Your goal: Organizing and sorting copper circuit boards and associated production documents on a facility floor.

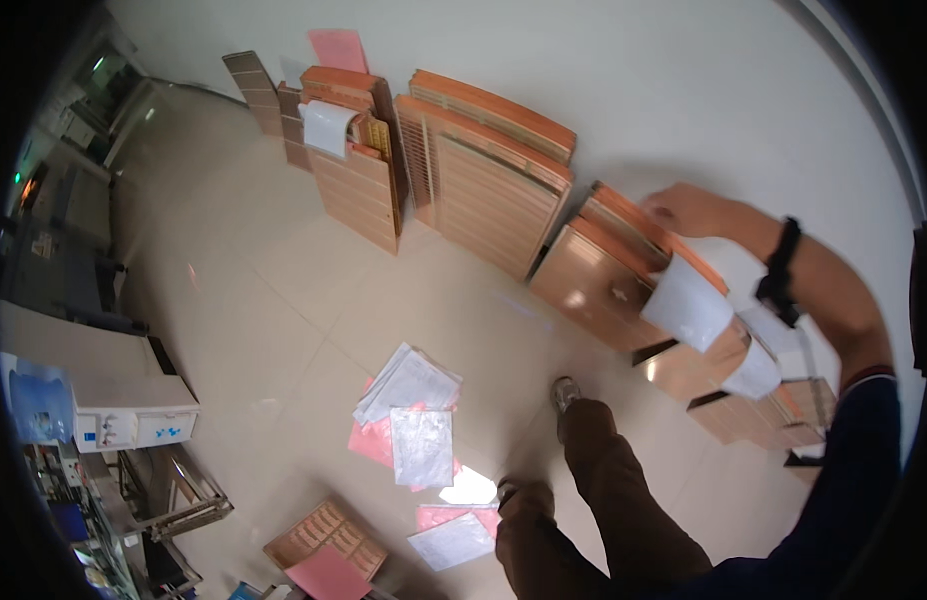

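Note:
My right hand (684, 210) reaches out to the right and grips the top edge of a wooden panel (624, 225), one of a stack of brown drawer-front panels (594, 285) leaning against the white wall. A black band sits on that wrist. White paper sheets (689, 305) hang over the panels just below my forearm. My left hand is out of the picture.
Taller slatted wooden panels (484, 190) and more boards (359, 180) lean on the wall to the left. Loose white papers (409, 385) and pink sheets (369, 440) lie on the tiled floor by my shoes (564, 392). A white machine (134, 410) stands at the left.

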`<control>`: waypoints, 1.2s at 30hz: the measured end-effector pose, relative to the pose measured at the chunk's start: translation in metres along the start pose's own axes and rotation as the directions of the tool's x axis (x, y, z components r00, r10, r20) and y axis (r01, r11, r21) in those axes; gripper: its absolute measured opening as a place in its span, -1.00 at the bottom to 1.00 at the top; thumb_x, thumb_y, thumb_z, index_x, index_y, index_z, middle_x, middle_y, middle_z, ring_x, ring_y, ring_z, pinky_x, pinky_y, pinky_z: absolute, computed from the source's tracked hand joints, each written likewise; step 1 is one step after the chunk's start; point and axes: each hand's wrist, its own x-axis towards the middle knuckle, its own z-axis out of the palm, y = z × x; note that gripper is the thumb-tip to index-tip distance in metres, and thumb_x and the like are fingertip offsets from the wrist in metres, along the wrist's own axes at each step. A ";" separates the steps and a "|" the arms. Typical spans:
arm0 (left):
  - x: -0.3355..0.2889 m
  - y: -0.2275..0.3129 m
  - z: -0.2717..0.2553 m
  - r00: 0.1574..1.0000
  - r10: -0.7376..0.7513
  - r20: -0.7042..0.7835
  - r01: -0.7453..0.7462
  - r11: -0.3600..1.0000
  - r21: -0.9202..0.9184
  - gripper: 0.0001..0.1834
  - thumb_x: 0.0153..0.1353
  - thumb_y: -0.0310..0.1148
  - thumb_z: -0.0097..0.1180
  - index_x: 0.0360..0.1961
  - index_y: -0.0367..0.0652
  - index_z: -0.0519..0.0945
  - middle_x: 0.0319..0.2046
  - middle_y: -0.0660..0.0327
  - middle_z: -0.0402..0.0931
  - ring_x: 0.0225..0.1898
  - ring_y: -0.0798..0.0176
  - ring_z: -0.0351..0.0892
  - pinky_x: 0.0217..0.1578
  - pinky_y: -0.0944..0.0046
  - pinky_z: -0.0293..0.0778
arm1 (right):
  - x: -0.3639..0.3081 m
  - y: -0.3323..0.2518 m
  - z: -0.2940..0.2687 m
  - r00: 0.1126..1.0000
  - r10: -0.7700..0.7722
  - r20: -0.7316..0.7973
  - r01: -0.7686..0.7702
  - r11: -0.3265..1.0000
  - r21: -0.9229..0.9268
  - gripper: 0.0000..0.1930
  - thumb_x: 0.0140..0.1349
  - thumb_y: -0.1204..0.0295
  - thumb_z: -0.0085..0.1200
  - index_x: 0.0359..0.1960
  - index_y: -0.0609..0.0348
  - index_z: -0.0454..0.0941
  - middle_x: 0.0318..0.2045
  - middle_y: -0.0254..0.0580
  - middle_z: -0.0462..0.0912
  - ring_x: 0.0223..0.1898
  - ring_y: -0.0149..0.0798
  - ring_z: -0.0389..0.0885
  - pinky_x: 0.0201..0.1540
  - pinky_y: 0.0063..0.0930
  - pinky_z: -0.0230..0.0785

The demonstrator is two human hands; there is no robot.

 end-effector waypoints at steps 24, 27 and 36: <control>0.430 0.387 0.259 0.391 0.911 0.132 -0.890 0.410 -0.198 -0.76 0.32 -0.41 -0.17 -0.10 -0.27 0.49 -0.22 0.17 0.53 -0.24 0.32 0.51 -0.16 0.34 0.43 | 0.205 -0.034 0.228 0.460 -0.027 -0.887 0.064 0.998 0.003 -0.67 0.06 0.55 0.07 -0.08 0.18 0.42 -0.22 0.05 0.41 -0.18 0.05 0.45 -0.09 -0.22 0.32; 0.433 0.396 0.235 0.372 0.928 -0.028 -0.891 0.348 -0.292 -0.77 0.29 -0.42 -0.14 -0.11 -0.27 0.48 -0.22 0.13 0.52 -0.25 0.26 0.52 -0.19 0.31 0.46 | 0.224 -0.034 0.210 0.403 -0.048 -0.914 0.004 0.999 -0.050 -0.74 0.07 0.47 0.08 -0.19 0.29 0.46 -0.21 0.10 0.44 -0.25 0.06 0.51 -0.18 -0.19 0.37; 0.423 0.394 0.215 0.371 0.925 -0.081 -0.877 0.320 -0.358 -0.78 0.27 -0.41 -0.13 -0.12 -0.23 0.48 -0.23 0.14 0.53 -0.24 0.26 0.53 -0.22 0.31 0.47 | 0.271 -0.090 0.163 0.887 -0.031 -0.460 0.057 0.997 0.043 -0.64 0.18 0.23 0.04 -0.18 0.32 0.53 -0.12 0.08 0.52 -0.25 -0.10 0.55 -0.14 -0.33 0.38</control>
